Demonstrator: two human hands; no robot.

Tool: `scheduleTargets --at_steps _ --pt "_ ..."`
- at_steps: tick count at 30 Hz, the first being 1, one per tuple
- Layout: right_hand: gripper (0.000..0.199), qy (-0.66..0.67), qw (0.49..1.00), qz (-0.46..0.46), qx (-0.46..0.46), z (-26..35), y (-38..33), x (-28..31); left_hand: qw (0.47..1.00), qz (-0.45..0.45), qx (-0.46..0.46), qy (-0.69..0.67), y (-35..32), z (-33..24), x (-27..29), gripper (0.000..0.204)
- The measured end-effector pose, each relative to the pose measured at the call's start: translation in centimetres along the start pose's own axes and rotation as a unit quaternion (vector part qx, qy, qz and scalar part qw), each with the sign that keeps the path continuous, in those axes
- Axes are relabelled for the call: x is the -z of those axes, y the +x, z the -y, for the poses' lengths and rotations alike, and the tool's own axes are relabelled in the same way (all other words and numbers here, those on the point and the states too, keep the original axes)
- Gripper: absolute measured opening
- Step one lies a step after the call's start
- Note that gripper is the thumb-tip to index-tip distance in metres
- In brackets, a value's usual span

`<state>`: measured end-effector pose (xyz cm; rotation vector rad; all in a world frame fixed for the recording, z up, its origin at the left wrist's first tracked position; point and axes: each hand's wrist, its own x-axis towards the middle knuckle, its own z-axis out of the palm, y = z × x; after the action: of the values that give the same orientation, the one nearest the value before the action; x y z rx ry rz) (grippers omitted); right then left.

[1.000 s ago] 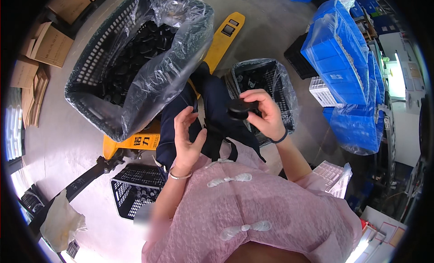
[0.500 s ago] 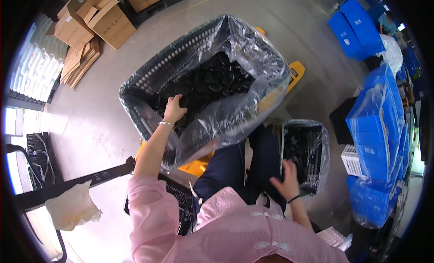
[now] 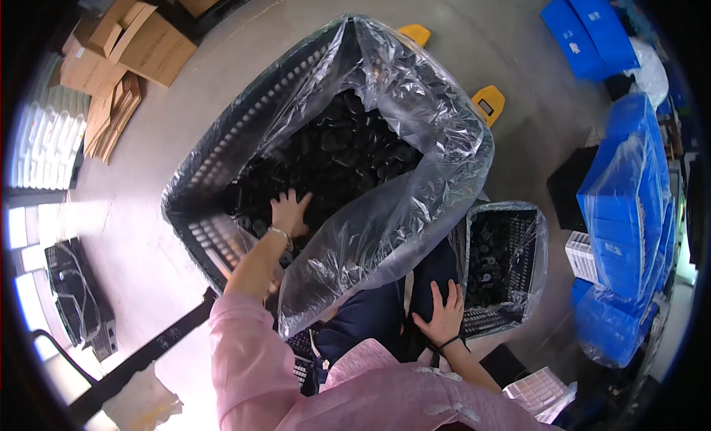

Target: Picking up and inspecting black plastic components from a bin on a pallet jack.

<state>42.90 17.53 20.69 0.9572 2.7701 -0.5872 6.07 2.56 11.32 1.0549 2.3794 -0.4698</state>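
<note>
Black parts (image 3: 333, 141) lie beneath left hand (image 3: 290, 215), right hand (image 3: 443, 314) over trousers (image 3: 363, 323); each grip spread.

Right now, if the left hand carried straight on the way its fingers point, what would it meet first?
The left hand would likely meet the black parts piled inside the large lined crate; whether it already touches them is unclear from this view.

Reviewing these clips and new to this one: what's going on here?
A person's left hand is spread open inside a large plastic-lined crate, at its heap of black parts. The right hand, also open, is over the dark trousers. A smaller lined crate to the right holds more black pieces.
</note>
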Motion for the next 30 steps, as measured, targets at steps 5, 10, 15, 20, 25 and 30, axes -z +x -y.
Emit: scheduleTargets --at_steps 5,10,15,20,25,30 --pt "0.077 -0.004 1.0 0.008 0.002 0.1 -0.3 -0.2 0.989 0.121 0.082 -0.022 0.6 1.3 2.3 0.107" --pt "0.077 -0.009 1.0 -0.013 0.0 -0.1 -0.7 -0.4 0.997 0.046 -0.011 -0.053 -0.8 -0.6 0.7 0.086" --pt "0.077 -0.011 1.0 -0.02 0.019 -0.3 -1.1 -1.2 0.992 -0.071 0.002 -0.101 -2.0 0.6 -0.2 0.066" --pt "0.077 -0.016 0.998 -0.033 0.052 -0.9 -1.3 -1.6 0.822 -0.288 0.156 -0.466 -2.7 6.4 0.9 0.072" --pt "0.078 0.004 0.998 -0.031 0.059 -1.8 -1.3 -1.4 0.527 -0.237 0.189 -0.794 -6.9 6.5 8.4 0.079" --pt "0.065 0.231 0.94 -0.105 0.228 3.4 1.8 6.7 0.362 -0.193 0.041 -0.911 -13.4 1.2 13.1 0.073"
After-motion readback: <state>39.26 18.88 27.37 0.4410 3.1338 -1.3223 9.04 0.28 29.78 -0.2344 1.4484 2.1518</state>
